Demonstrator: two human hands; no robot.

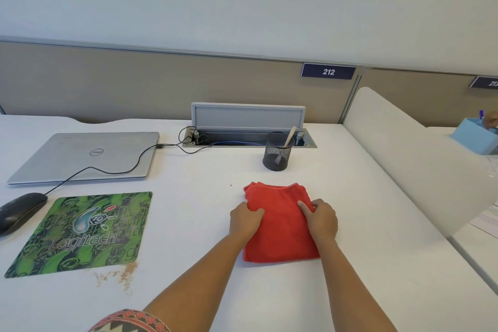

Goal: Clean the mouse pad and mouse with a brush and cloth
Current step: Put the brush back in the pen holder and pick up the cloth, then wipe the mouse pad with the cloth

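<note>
A folded red cloth [281, 226] lies flat on the white desk [188, 224]. My left hand [245, 221] grips its left edge and my right hand [320, 219] grips its right edge. Far to the left lies a green Logitech mouse pad [80, 233], with a black wired mouse [20, 211] resting on the desk just off its upper left corner. A brush with a pale handle [289, 137] stands in a black mesh cup [278, 152] behind the cloth. Brownish dust [126, 273] is scattered by the pad's lower right corner.
A shut silver laptop [83, 158] sits behind the pad, the mouse cable running over it. An open cable box [248, 127] is at the back. A white divider [420, 159] bounds the desk on the right, with a blue box [474, 140] beyond it.
</note>
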